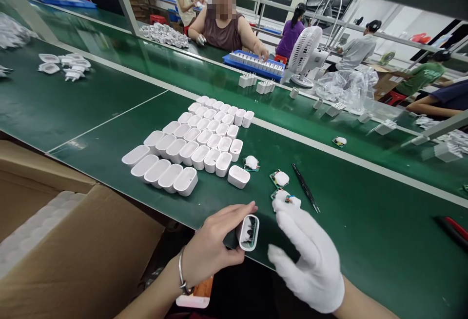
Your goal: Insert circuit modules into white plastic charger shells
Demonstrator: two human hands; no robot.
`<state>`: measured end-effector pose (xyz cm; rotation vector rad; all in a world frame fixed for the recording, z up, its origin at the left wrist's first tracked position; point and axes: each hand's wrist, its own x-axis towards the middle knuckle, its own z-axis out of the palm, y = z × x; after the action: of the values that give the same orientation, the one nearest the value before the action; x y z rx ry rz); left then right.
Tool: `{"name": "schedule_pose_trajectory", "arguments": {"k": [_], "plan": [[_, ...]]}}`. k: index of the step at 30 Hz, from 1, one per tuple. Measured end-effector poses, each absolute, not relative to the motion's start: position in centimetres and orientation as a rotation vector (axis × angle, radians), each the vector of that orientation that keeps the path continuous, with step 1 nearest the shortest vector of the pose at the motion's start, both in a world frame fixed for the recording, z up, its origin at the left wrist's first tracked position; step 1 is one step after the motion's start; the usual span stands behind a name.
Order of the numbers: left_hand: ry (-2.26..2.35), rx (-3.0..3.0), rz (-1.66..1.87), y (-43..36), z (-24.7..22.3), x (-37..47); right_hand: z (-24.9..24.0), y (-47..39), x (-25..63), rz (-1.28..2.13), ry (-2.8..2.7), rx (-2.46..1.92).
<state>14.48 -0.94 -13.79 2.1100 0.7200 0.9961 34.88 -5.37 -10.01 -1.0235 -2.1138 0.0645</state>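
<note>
White plastic fills the middle of the frame: rows of empty shells (pixel 197 138) stand open-side up on the green table (pixel 365 221). At lower centre the bare left hand (pixel 212 246) pinches one white shell (pixel 248 232) between thumb and fingers, its open end showing a board inside. Just right of it the gloved right hand (pixel 310 255) reaches with fingers spread, its fingertips touching a small circuit board (pixel 285 196). Two more boards (pixel 281 178) lie above, beside black tweezers (pixel 305 188). A cardboard box (pixel 73 255) sits lower left.
</note>
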Motion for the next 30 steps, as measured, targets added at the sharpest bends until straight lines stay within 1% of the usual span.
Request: {"name": "schedule_pose_trajectory", "arguments": {"k": [3, 5, 7, 11, 14, 16, 18, 19, 22, 24, 26, 30], "plan": [[0.722, 2.148, 0.977, -1.0, -14.0, 14.3, -11.2, -5.3, 34.2, 0.156, -2.2, -1.08], [0.751, 2.158, 0.955, -1.0, -14.1, 14.2, -11.7, -5.0, 33.6, 0.133, -2.232, -1.044], [0.757, 2.174, 0.941, -1.0, -14.2, 14.2, -11.7, -4.5, 32.9, 0.095, -2.259, -1.019], [0.737, 2.211, 0.934, -1.1, -14.3, 14.3, -11.1, -4.5, 31.8, 0.133, -2.294, -1.072], [0.784, 2.235, 0.909, -1.2, -14.3, 14.3, -10.1, -4.7, 31.5, 0.217, -2.094, -1.101], [0.846, 2.263, 0.899, -1.4, -14.3, 14.2, -8.8, -3.9, 32.4, 0.339, -1.876, -1.22], [0.893, 2.316, 0.903, -1.6, -14.4, 14.1, -6.8, -1.5, 35.0, 0.363, -1.652, -1.385], [0.906, 2.35, 0.91, -1.6, -14.4, 14.0, -5.7, 0.2, 37.1, 0.332, -1.579, -1.475], [0.89, 2.45, 0.955, -1.5, -14.5, 14.0, -3.7, 6.4, 44.9, -0.182, -1.262, -1.951], [0.838, 2.481, 0.985, -1.3, -14.5, 14.1, -4.0, 10.0, 50.0, -0.255, -1.121, -2.12], [0.771, 2.474, 1.031, -1.0, -14.3, 14.0, -5.3, 12.4, 53.5, -0.269, -1.046, -2.236], [0.688, 2.378, 1.191, -0.6, -13.9, 14.1, -8.9, 14.3, 55.0, -0.309, -1.043, -2.323]]}}
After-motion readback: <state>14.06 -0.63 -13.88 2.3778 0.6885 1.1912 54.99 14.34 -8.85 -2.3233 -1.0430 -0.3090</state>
